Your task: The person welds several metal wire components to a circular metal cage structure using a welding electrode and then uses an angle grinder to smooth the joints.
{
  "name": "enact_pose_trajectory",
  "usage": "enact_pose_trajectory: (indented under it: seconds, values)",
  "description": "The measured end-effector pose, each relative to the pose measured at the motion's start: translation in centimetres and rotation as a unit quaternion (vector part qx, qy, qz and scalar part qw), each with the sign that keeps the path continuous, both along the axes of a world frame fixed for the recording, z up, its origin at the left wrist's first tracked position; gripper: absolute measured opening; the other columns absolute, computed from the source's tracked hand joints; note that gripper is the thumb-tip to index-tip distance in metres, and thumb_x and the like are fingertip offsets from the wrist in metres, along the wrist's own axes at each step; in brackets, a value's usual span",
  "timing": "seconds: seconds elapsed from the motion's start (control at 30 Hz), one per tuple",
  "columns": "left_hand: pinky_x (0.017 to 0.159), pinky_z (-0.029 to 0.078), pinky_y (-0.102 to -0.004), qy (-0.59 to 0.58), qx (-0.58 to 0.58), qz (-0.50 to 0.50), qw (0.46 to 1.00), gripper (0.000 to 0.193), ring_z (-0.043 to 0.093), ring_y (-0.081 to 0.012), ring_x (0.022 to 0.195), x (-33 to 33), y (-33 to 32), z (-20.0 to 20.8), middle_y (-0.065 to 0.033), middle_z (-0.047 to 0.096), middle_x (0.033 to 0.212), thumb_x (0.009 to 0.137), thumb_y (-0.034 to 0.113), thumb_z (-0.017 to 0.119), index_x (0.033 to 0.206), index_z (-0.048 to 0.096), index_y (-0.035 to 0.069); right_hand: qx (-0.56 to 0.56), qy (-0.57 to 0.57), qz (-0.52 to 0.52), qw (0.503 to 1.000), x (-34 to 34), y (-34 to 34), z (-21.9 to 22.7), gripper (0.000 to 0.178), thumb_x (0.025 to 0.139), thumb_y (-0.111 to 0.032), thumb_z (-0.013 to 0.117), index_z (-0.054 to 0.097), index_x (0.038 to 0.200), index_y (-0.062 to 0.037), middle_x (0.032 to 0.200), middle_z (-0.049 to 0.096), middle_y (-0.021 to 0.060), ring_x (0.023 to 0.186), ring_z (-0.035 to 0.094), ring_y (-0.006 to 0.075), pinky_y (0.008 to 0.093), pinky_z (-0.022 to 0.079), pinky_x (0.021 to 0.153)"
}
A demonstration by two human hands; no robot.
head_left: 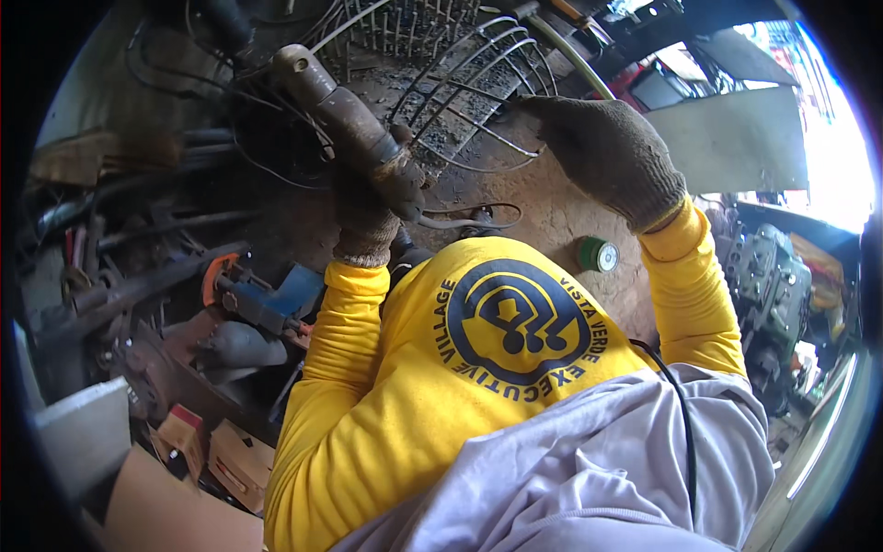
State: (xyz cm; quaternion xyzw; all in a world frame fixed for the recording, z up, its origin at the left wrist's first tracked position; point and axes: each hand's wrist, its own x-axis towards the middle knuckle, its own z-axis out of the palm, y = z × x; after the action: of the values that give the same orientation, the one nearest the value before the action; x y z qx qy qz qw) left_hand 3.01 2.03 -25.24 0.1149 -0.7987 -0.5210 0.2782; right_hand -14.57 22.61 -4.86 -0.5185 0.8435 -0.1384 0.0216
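My left hand (363, 225), in a dark knitted glove, is closed around the lower end of a worn brown-grey power tool (345, 120), which looks like an angle grinder. The tool slants up and to the left and hides most of those fingers. My right hand (602, 152), gloved too, reaches in from the right with its fingers together at the edge of a curved metal rod frame (474, 83). Its fingertips are partly hidden, but they appear to pinch the frame. The frame rests over a rough, debris-covered metal block (451, 124) in front of me.
A small green can (598, 255) stands on the brown floor (543, 207). Cables (248, 152) trail at the upper left. A blue and orange tool (267, 294) and cardboard boxes (235, 465) crowd the left; machine parts (773, 276) line the right, below a pale panel (736, 138).
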Motion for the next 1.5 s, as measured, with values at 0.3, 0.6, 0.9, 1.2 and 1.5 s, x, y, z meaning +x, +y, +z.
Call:
enact_pose_trajectory:
  seconds: [0.3,0.6,0.9,1.2,1.5]
  values:
    - [0.080,0.050,-0.0375,0.051,0.671,-0.033,0.739,0.043,0.061,-0.0185,0.080,-1.9,1.1,2.3,-0.0058,0.063,0.097,0.106,0.029,0.045,0.139,0.048,0.001,0.035,-0.044,-0.060,0.997,0.9,-0.6,0.6,0.027,0.095,-0.021,0.059,0.075,0.117,-0.0179,0.088,0.073,0.0171,0.079,0.072,0.0353,0.0458,0.058,0.070]
    - [0.065,0.053,-0.0352,0.115,0.786,0.039,0.606,0.049,0.060,-0.0139,0.068,-2.9,2.5,-0.1,-0.0029,0.063,0.083,0.106,0.033,0.040,0.136,0.051,-0.004,0.061,-0.057,-0.053,0.995,0.5,-0.9,1.2,0.028,0.094,-0.022,0.060,0.075,0.117,-0.0175,0.086,0.073,0.0159,0.078,0.072,0.0339,0.0446,0.059,0.070]
    - [0.074,0.055,-0.0380,0.117,0.673,-0.053,0.728,0.036,0.062,-0.0138,0.076,-1.7,3.3,-2.7,-0.0032,0.061,0.095,0.101,0.021,0.056,0.132,0.054,0.002,0.081,-0.079,-0.050,0.992,-0.1,-0.7,1.3,0.029,0.094,-0.024,0.060,0.074,0.118,-0.0188,0.083,0.073,0.0155,0.075,0.072,0.0339,0.0453,0.058,0.068]
    - [0.077,0.054,-0.0317,0.100,0.626,-0.022,0.773,0.039,0.059,-0.0121,0.082,-1.7,4.4,-1.7,-0.0023,0.059,0.100,0.094,0.019,0.065,0.129,0.056,0.004,0.069,-0.054,-0.040,0.995,0.5,-0.2,0.1,0.032,0.093,-0.024,0.060,0.073,0.122,-0.0190,0.081,0.072,0.0144,0.072,0.071,0.0347,0.0457,0.057,0.063]
    - [0.072,0.054,-0.0298,0.086,0.468,0.061,0.877,0.048,0.058,-0.0105,0.078,-2.2,5.0,-1.9,-0.0007,0.058,0.094,0.087,0.011,0.074,0.130,0.055,0.003,0.070,-0.083,-0.054,0.993,1.2,-0.1,-0.1,0.034,0.092,-0.023,0.060,0.072,0.123,-0.0191,0.078,0.071,0.0154,0.071,0.070,0.0345,0.0455,0.057,0.063]
